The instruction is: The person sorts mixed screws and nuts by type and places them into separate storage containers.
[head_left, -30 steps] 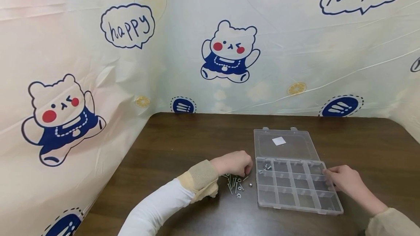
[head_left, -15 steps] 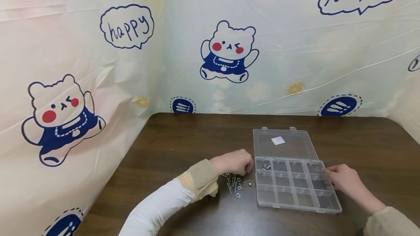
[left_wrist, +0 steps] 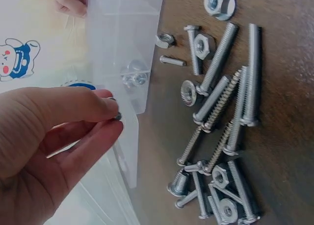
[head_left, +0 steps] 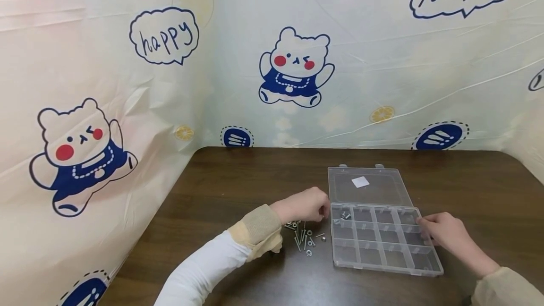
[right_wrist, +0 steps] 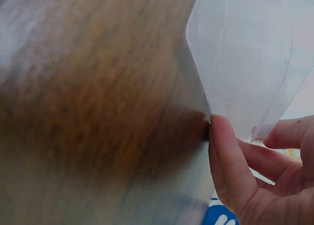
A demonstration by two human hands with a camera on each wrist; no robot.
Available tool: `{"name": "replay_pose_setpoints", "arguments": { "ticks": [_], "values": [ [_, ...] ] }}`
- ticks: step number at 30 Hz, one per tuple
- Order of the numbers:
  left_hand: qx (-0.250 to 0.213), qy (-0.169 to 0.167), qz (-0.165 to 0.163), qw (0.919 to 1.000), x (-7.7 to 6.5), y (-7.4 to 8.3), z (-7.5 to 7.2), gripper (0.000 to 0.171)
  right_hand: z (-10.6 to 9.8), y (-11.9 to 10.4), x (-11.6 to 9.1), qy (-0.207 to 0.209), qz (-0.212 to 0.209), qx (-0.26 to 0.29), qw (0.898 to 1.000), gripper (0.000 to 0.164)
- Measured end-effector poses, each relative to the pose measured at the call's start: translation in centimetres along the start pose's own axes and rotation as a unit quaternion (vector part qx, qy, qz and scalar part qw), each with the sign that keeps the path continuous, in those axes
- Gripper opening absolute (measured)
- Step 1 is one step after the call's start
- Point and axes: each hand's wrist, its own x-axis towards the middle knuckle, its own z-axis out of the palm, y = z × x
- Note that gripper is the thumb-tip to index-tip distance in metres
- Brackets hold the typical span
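Note:
My left hand (head_left: 307,204) is just left of the clear compartment box (head_left: 359,255), near its back left corner. In the left wrist view, its thumb and fingers pinch a small metal piece (left_wrist: 117,116), mostly hidden, so its kind is unclear. My right hand (head_left: 446,233) grips the box's right side wall, thumb and fingers on opposite faces in the right wrist view. A few small metal fasteners (head_left: 345,216) lie in the back left compartment. Left of the box spreads a pile of screws (left_wrist: 248,87), with hex nuts (left_wrist: 204,46) and flange nuts (left_wrist: 219,4) among them.
The box's lid (head_left: 378,190) lies folded back flat behind it, with a white paper square (head_left: 360,182) on it. A loose nut (head_left: 324,239) and a short screw (head_left: 320,235) lie between pile and box. Printed cloth (head_left: 361,70) hangs behind the brown table (head_left: 255,174).
My left hand has moved slightly back and right, away from the pile toward the box. The short screw near its fingertips now lies apart from them. The right hand keeps its grip.

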Motion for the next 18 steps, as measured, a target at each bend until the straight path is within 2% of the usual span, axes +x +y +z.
{"name": "replay_pose_setpoints", "arguments": {
  "ticks": [9, 13, 18],
  "values": [
    [-0.002, 0.073, 0.021, 0.9971, 0.6, 0.9, -0.4, 0.013, 0.0, 0.1, 0.0, 0.0, -0.001, -0.001, 1.0, 0.043],
    [-0.007, 0.081, 0.018, 0.9965, 1.0, 1.2, -0.2, 0.012, 0.0, 0.1, 0.1, 0.0, -0.004, -0.005, 1.0, 0.043],
    [-0.015, 0.073, 0.016, 0.9971, 1.4, 1.5, 0.1, 0.013, 0.0, 0.2, 0.1, 0.002, -0.004, -0.008, 1.0, 0.043]
  ]
}}
